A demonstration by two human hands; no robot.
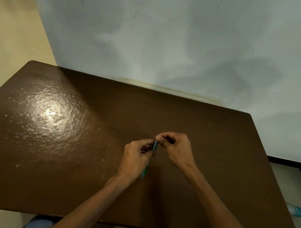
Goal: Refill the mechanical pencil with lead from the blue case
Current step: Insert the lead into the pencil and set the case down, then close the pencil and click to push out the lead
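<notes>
A slim teal-green mechanical pencil [144, 171] runs through my left hand [135, 156], which is closed around its middle above the brown table [62, 159]. Its lower end sticks out below my palm and its bluish upper end shows between the two hands. My right hand [176, 148] is just to the right, with thumb and forefinger pinched together at that upper end. Whatever is between those fingertips is too small to make out. I cannot pick out the blue case; it may be hidden in a hand.
The table's far edge meets a pale wall [175, 40]. A plastic bottle [295, 210] lies on the floor beyond the table's right edge. Glare marks the tabletop's left half. My knees show below the near edge.
</notes>
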